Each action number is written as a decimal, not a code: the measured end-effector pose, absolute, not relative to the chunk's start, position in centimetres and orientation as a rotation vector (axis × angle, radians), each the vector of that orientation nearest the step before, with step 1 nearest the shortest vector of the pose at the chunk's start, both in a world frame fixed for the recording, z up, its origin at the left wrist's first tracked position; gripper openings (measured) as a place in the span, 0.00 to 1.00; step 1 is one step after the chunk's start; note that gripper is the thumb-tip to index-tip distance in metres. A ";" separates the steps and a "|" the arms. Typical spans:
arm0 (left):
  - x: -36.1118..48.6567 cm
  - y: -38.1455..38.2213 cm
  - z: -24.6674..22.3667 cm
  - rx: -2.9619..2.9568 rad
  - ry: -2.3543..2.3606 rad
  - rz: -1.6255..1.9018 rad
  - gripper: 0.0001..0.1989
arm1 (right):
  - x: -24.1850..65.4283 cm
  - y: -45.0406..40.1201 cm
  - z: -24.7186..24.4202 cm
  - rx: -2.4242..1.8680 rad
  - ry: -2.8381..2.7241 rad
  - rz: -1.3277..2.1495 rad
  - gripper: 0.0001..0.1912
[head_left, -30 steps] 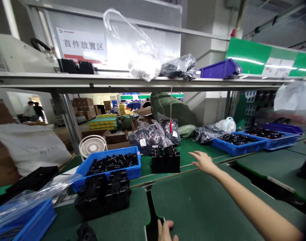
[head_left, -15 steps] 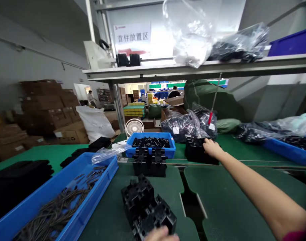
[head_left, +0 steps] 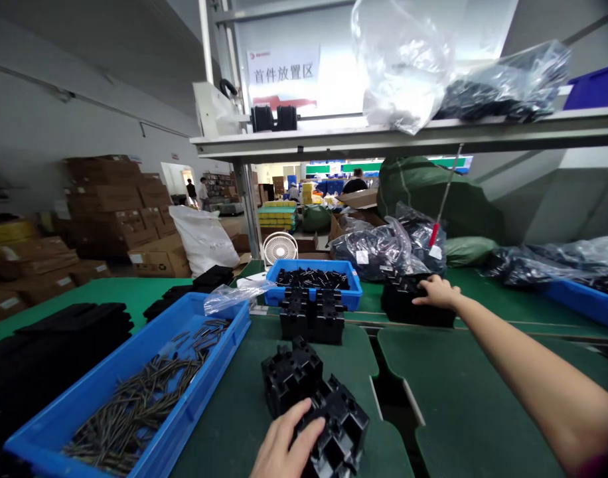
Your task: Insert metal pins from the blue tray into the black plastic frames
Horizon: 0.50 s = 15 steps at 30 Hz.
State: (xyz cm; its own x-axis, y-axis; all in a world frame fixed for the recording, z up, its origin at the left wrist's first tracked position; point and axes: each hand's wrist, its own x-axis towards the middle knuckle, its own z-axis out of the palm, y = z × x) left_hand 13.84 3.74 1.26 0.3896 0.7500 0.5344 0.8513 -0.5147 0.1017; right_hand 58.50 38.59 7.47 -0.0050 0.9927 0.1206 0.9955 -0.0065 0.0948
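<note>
Our left hand [head_left: 287,441] is down on the counter [head_left: 224,425], fingers curled over a molded black plastic block [head_left: 341,425], holding it at the near edge of the green mat. That block sits right against a second black block [head_left: 291,375], the pair lying close together, and we can't tell if they're joined. Over on the right, our right hand [head_left: 436,292] is stretched out, fingers extended and lying across the top of a low stack of black blocks [head_left: 416,309], not closed around it. Between our hands, farther along, stands another stack of black blocks [head_left: 311,317], just in front of a blue bin [head_left: 271,295] filled with small black parts [head_left: 311,277]. To our left, a long blue crate [head_left: 202,392] holds a loose heap of thin dark metal pins [head_left: 135,405], with a clear plastic bag [head_left: 234,299] lying at its far corner. Above it all, a metal shelf [head_left: 383,139] carries bagged black parts [head_left: 503,86] and a sign in Chinese [head_left: 283,70].
</note>
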 end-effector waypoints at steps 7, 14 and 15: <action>16.8 2.3 1.8 -2.429 -1.734 -0.947 0.32 | 58.2 38.4 6.7 -2.227 -2.127 -0.204 0.30; 18.6 1.9 2.8 -2.336 -1.977 -1.021 0.27 | 58.1 37.1 7.1 -2.124 -2.277 -0.305 0.25; 18.8 2.0 2.8 -2.331 -1.978 -1.028 0.26 | 58.3 36.6 7.2 -2.098 -2.306 -0.327 0.24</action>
State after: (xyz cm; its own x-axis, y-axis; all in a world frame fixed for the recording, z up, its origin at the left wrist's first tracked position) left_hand 18.80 1.97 2.83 0.0461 0.9115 0.4087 0.8583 -0.2454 0.4507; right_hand 58.28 36.61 7.20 -0.1039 0.9839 0.1451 0.9855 0.0822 0.1487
